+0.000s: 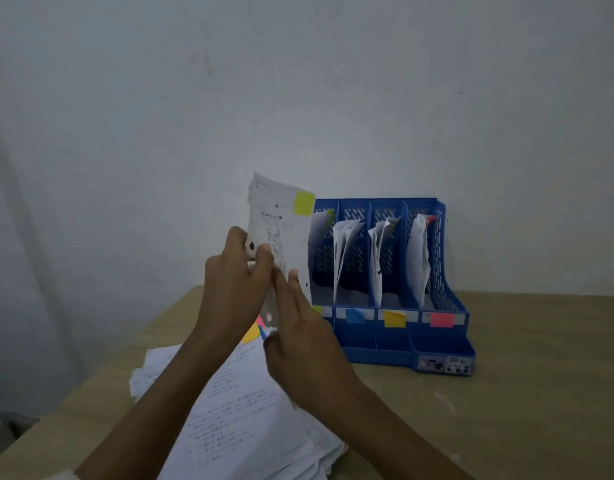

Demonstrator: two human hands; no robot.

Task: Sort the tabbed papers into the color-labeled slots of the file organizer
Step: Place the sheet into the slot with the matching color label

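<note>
**Sorting well begun, a thick pile left**

The wooden table carried the whole job. On its near left lay the largest item, a loose stack of printed papers, with pink, yellow and blue tabs peeking out at its far edge; judged by its thickness, most of the sorting remained.

Behind it, against the wall, stood the blue file organizer. Its four slots each held a few upright sheets already, so every color had received some papers. The front labels read, left to right, green, blue, yellow and pink.

Raised in front of the leftmost slot was one sheet bearing a yellow-green tab at its top corner. It looked bound for the green-labeled slot just beside it, though it had not yet gone in.

The left hand gripped that sheet, fingers curled round its near edge. The right hand was unclenched, its straight fingers lying against the lower part of the sheet, steadying rather than grasping.
</note>
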